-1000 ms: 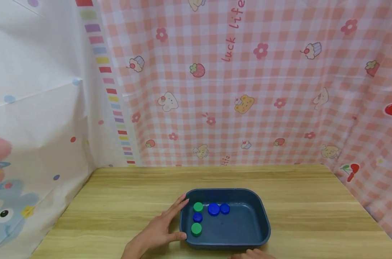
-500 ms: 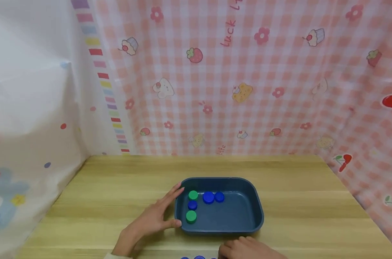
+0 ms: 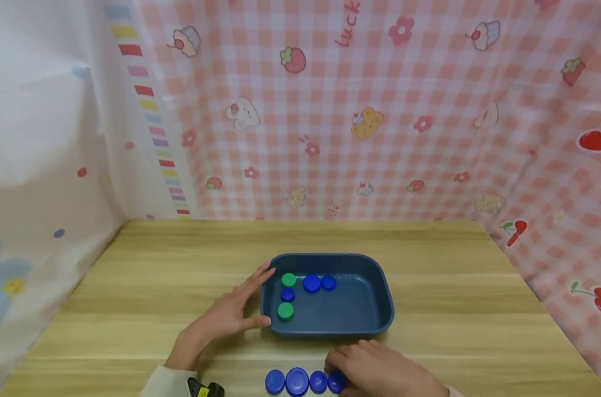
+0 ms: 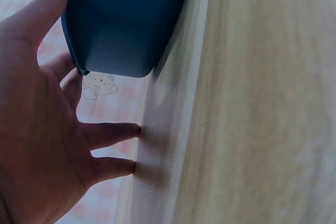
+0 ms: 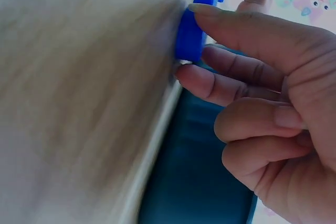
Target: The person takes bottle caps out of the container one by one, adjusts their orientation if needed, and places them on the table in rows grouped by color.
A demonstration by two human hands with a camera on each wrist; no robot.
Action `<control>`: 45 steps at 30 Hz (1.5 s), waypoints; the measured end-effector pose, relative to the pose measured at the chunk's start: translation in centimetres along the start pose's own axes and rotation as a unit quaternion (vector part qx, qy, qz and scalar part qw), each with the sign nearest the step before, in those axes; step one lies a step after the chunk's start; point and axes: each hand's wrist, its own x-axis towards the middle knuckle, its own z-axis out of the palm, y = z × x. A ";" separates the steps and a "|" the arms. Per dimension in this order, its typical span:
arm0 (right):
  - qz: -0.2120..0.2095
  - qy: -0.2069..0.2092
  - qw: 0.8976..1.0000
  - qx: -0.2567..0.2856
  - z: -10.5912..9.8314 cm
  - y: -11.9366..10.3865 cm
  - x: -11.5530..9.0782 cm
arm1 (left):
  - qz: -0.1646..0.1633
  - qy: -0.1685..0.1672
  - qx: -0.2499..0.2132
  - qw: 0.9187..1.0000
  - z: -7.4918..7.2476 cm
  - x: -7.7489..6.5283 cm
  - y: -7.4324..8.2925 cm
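A dark blue tray [image 3: 360,309] rests on the table, holding two green bottle caps [image 3: 285,311] and three blue caps [image 3: 312,284]. My left hand [image 3: 226,314] spans the tray's left end with spread, mostly straight fingers. Its thumb touches the near-left corner and its fingertips the far-left. In the left wrist view, two other fingers [image 4: 113,135] of that hand reach down to the table. In front of the tray, several blue caps [image 3: 297,381] lie in a row. My right hand [image 3: 380,369] pinches the rightmost blue cap [image 5: 189,38] between thumb and fingers, its other fingers curled.
The wooden table [image 3: 444,264] extends to both sides of the tray. A pink checked cloth [image 3: 320,121] hangs behind it, and a white printed cloth [image 3: 42,165] hangs at the left. A black wrist device [image 3: 206,389] is by the left sleeve.
The head view has tilted down, bringing the row of blue caps into sight. My right hand has come in further to the row's right end. My left hand stays on the tray.
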 end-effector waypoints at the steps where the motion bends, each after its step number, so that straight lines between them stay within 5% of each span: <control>1: -0.001 0.006 1.000 -0.005 -0.1 0.0 -0.1 | -0.001 0.000 0.002 1.000 -0.1 0.1 0.0; 21: -0.064 0.129 0.984 -0.106 -6.7 0.3 -1.3 | -0.014 -0.003 0.001 1.000 -0.1 -0.2 -0.2; 45: -0.058 0.112 0.972 -0.200 -9.5 4.6 2.9 | -0.012 -0.003 -0.008 1.000 -0.1 -0.1 0.0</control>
